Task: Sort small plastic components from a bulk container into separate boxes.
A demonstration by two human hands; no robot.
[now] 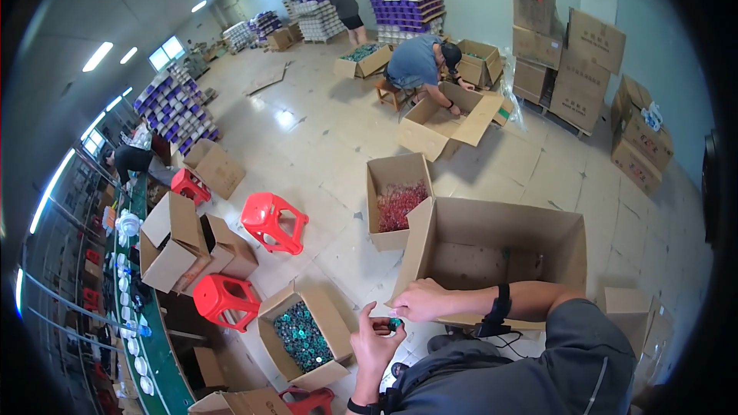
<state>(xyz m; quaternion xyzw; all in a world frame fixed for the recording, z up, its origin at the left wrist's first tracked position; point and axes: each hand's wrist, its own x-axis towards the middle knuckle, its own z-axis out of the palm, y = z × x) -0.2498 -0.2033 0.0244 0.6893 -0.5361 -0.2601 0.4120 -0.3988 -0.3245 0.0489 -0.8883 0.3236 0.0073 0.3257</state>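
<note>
My left hand [373, 344] is raised in front of me, thumb and fingers curled round a small dark green round piece [395, 324]. Close beside it, my right hand [422, 300] has its fingers pinched together, the tips almost at the green piece; what they hold, if anything, is too small to name. Below and left of my left hand stands an open carton [336, 323] with many similar green and dark round pieces [302, 338]. Under my right forearm is a large open carton [507, 223], its brown bottom mostly bare with a small dark item inside.
An open carton [377, 184] of red-pink pieces sits beyond. Red stools [273, 219] and folded cartons [181, 242] stand left, by a green conveyor table [165, 338]. A co-worker [419, 65] bends over another carton [430, 123]. Stacked cartons [584, 69] line the right wall.
</note>
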